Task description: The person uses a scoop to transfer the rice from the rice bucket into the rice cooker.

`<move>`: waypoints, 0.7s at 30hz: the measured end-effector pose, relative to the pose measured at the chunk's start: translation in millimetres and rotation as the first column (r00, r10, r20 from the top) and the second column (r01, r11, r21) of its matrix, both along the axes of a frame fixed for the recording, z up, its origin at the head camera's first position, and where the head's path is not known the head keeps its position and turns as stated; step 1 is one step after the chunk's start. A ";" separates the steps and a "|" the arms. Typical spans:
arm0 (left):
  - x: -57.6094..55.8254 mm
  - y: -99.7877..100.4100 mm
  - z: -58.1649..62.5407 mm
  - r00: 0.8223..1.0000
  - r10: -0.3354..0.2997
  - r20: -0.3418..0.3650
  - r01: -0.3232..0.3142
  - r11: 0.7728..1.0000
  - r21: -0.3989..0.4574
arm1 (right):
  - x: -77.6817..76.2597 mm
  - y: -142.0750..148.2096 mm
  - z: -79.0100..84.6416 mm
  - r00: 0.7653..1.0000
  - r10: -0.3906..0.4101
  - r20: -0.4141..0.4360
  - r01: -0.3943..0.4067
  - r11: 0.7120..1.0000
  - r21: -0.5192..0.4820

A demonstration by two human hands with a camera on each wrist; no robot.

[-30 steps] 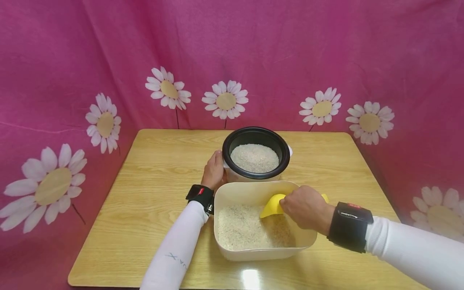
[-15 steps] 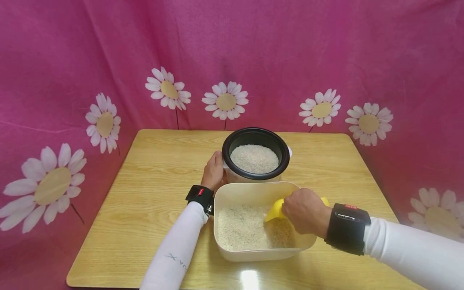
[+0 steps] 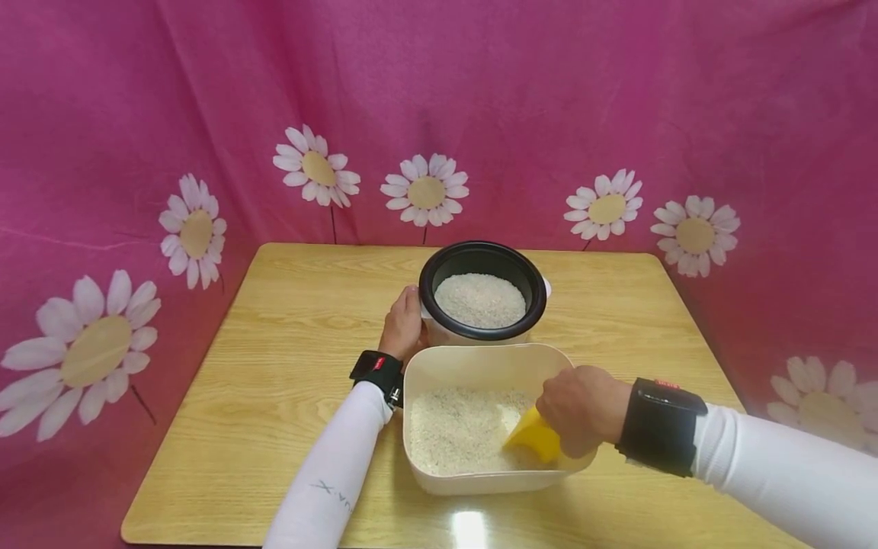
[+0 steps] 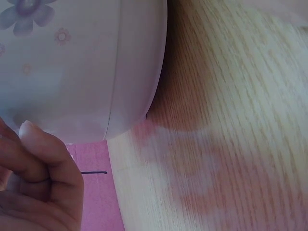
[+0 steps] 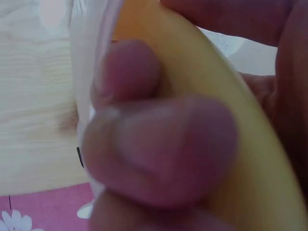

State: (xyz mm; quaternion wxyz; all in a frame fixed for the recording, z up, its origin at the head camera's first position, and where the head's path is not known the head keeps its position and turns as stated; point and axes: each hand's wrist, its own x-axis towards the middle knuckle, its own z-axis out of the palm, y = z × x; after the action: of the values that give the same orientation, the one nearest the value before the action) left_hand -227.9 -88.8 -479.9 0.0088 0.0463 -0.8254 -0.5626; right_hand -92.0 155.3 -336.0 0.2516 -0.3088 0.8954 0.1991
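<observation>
My right hand (image 3: 579, 408) grips a yellow scoop (image 3: 535, 436) over the right part of a cream plastic bin (image 3: 494, 482). The scoop's lip dips into the loose rice (image 3: 453, 435) in that bin. In the right wrist view my curled fingers lie across the yellow scoop (image 5: 226, 96). Behind the bin stands a rice cooker with a black inner pot (image 3: 483, 333), partly filled with rice (image 3: 480, 300). My left hand (image 3: 402, 324) holds the cooker's left side, fingers curled where a handle would be. The left wrist view shows them against the flowered white cooker body (image 4: 62, 82).
A light wooden table (image 3: 309, 320) carries everything. Pink cloth (image 3: 521, 91) printed with white daisies hangs around its back and sides. The bin stands close in front of the cooker, near the table's front edge.
The scoop in my right hand has turned and gone lower into the rice at the bin's right side. My left hand and the cooker stay in place.
</observation>
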 end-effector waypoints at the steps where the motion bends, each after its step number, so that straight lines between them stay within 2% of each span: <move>1: -0.1 0.0 -0.1 1.000 0.003 -0.004 -0.003 1.000 -0.002 | -0.1 -0.1 -0.3 1.000 -0.006 0.013 0.006 1.000 0.003; 7: 0.6 3.1 -0.9 1.000 -0.001 0.004 0.001 1.000 0.027 | 0.9 0.1 -4.0 0.994 -0.026 0.103 0.026 1.000 0.008; 12: 2.1 5.7 -1.1 0.999 -0.021 0.034 0.020 0.999 0.043 | 2.2 0.9 -5.5 0.981 -0.085 0.173 0.087 0.996 -0.004; 17: -0.2 4.0 1.4 1.000 -0.001 -0.009 0.001 1.000 0.026 | -0.7 -0.7 -3.3 0.978 -0.085 0.188 0.083 0.996 0.017; 21: -1.5 1.7 1.8 1.000 0.007 -0.009 -0.007 0.999 0.034 | -3.0 -2.6 -1.6 0.978 -0.077 0.192 0.070 0.997 0.041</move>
State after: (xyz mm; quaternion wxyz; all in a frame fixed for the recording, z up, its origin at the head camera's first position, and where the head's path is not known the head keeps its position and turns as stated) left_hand -229.4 -87.1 -478.1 0.0139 0.0467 -0.8155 -0.5768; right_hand -95.1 152.7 -337.6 0.3500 -0.2890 0.8740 0.1738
